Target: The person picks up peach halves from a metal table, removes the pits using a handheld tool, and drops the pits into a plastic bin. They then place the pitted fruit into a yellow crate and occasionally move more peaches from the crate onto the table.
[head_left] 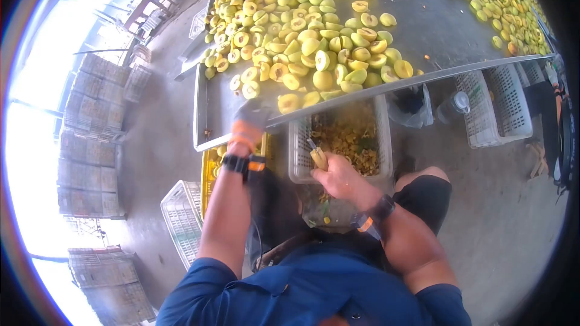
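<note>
My left hand, in a grey glove with an orange cuff, is at the near edge of a metal table. It is blurred, and its fingers cannot be made out. Close by lies a large heap of halved yellow-green stone fruit, like peaches, many with brown hollows or pits showing. My bare right hand is closed round a short wooden-handled tool with a metal tip pointing up and left. Beneath it stands a white plastic crate holding yellow-brown scraps.
A yellow crate and a white basket stand at my left. More fruit halves lie at the table's far right. Under that side are a clear jug, a plastic bag and white crates. Stacked crates line the left.
</note>
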A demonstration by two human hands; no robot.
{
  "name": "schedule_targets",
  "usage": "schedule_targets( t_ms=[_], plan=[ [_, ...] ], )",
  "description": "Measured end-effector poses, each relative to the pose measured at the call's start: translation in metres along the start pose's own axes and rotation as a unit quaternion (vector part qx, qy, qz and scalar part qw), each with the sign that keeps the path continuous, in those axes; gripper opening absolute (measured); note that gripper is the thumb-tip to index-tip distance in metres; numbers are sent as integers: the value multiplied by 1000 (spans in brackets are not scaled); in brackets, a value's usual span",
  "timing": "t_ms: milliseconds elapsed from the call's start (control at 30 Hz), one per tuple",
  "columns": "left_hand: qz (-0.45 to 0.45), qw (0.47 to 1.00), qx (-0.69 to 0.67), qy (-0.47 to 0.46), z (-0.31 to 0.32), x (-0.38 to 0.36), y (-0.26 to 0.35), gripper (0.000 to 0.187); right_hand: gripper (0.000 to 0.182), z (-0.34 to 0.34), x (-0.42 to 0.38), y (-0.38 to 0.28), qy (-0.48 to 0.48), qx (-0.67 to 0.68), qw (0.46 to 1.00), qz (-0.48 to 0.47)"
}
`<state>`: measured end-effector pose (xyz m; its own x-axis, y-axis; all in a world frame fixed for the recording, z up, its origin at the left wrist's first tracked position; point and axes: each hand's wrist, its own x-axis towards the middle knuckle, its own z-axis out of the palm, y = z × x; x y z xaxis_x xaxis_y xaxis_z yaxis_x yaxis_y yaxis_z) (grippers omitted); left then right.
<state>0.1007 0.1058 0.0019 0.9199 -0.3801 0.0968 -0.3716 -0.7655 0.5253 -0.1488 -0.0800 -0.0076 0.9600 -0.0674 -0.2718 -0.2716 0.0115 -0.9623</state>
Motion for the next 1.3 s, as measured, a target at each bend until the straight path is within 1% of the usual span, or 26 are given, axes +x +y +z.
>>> schedule_targets(
  t_ms=[33, 100, 200, 300, 333, 433, 533, 600, 633, 700, 733, 833, 933, 1033, 1067, 1133, 1167, 1233, 1300],
  plan=[
    [-7, 998, 22, -59, 11, 14, 11, 50, 31, 1, 0, 2, 5, 0, 1000, 3],
    [14, 994, 16, -107, 42, 37, 14, 47, 31, 2, 3, 4, 18, 1, 1000, 10],
    [6, 981, 17, -193, 45, 53, 26, 42, 31, -2, 6, -3, 20, -27, 999, 2],
    [32, 993, -27, -113, 39, 44, 23, 40, 30, -4, 11, -10, 39, -49, 998, -15],
    [-4, 988, -116, -102, 36, 37, 23, 40, 29, -5, 14, -13, 58, -58, 996, -25],
    [92, 985, -133, -59, 12, 1, 51, 40, 29, -4, 20, -15, 102, -78, 990, -64],
    [97, 980, -165, -53, 19, -35, 66, 40, 28, -6, 22, -16, 142, -99, 978, -120],
    [91, 977, -189, -38, 23, -59, 83, 38, 26, -7, 19, -20, 137, -92, 982, -86],
    [70, 970, -228, -34, 27, -66, 85, 38, 26, -7, 17, -22, 134, -90, 984, -70],
    [29, 951, -305, -27, 31, -76, 93, 37, 25, -9, 13, -21, 140, -146, 978, -58],
    [-15, 944, -328, -29, 30, -82, 98, 35, 24, -10, 11, -20, 143, -174, 973, -52],
    [30, 970, -241, 1, 43, -86, 88, 32, 28, -7, 9, -8, 110, -128, 983, -69],
    [16, 962, -270, -43, 35, -90, 94, 30, 29, -10, 11, -1, 11, -36, 996, -84],
    [25, 906, -402, -128, 35, -81, 60, 32, 29, -5, 12, 20, 1, 20, 995, -98],
    [311, 939, -146, 12, 30, -87, 69, 34, 27, -4, 12, 17, -4, -18, 994, -106],
    [234, 964, -110, 56, 40, -92, 77, 35, 24, -4, 5, 5, -14, -94, 988, -119],
    [196, 973, -94, 80, 46, -92, 83, 35, 21, -7, 2, -3, -43, -48, 994, -90],
    [115, 973, -191, 64, 53, -92, 89, 31, 17, -13, -3, -16, -99, 41, 994, -30],
    [222, 971, -46, 70, 43, -95, 96, 32, 13, -12, -3, -8, -171, 186, 966, 47]
  ],
)
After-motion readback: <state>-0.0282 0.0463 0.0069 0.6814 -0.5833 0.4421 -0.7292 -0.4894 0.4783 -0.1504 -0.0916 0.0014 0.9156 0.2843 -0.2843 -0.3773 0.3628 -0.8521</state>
